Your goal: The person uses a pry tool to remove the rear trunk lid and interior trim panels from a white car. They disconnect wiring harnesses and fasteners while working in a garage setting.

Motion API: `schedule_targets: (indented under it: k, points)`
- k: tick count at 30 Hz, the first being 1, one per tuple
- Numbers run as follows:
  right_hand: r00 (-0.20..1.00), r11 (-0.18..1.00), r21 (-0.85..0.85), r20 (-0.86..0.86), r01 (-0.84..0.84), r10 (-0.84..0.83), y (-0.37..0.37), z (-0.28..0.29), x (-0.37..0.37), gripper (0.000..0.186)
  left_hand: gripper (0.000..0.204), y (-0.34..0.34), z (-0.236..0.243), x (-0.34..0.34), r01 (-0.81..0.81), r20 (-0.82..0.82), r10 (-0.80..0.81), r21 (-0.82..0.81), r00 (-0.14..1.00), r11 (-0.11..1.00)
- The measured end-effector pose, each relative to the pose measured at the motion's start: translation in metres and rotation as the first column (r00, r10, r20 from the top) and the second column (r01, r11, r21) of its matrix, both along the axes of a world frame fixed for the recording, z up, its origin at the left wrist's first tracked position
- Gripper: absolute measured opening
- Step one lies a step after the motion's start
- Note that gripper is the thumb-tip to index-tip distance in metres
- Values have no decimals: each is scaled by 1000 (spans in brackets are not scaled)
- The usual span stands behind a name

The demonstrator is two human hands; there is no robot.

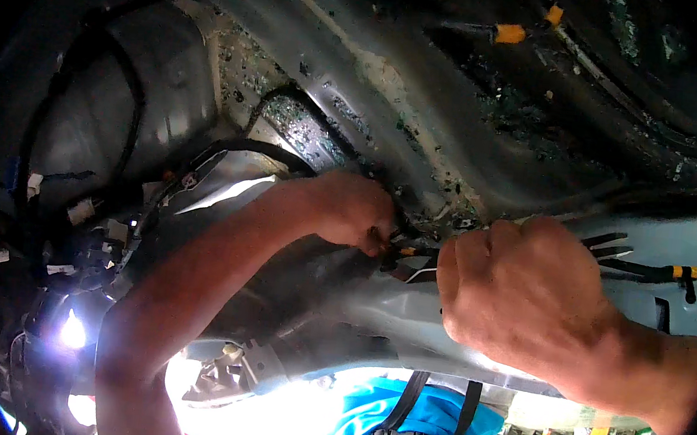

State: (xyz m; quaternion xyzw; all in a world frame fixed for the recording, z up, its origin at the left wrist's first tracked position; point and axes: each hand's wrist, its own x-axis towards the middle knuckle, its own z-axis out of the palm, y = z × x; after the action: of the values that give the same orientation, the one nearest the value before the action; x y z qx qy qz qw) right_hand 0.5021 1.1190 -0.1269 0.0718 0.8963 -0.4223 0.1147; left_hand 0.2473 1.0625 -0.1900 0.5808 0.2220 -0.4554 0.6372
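Note:
My left hand [353, 214] reaches in from the lower left, its fingers curled closed at a dark wiring harness [404, 252] with yellow tape. Its fingertips are partly hidden in shadow. To the right, my right hand [522, 289] is closed in a fist, back of the hand up. What it grips is covered by the fingers. A thin white strip [421, 272] shows between the two hands, close to the right one's fingers. Beyond the right knuckles stick out dark prongs with pale tips [612, 246]; I cannot tell whether they belong to what the hand holds.
Bare grey vehicle body metal [364, 60] surrounds the hands, strewn with glittering glass-like crumbs [294, 124]. Black cables with yellow tape [509, 34] run along the top. Loose connectors [81, 210] and a bright lamp [72, 329] are at left. Blue clothing with black straps [373, 400] shows below.

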Motion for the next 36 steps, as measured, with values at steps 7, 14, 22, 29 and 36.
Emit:
schedule_targets:
  k: [7,14,22,29,36]
  points:
    - [986,996,65,-152,-56,65,35,6,-16,11,26,3,8,4,-40,-38,41,15,998,999]
    - [993,997,9,-97,73,-71,-3,8,-1,9,28,5,14,9,-4,-144,18,99,989,995]
    - [955,955,21,-17,295,-295,-23,13,-1,10,24,-5,10,-9,-144,-9,144,20,989,989]
    - [977,974,-81,65,210,-205,-17,10,1,11,26,-1,8,-4,-111,-24,111,-6,994,994]
    - [981,986,-148,185,82,-54,44,18,24,19,25,1,4,4,-103,-38,102,-36,994,994]
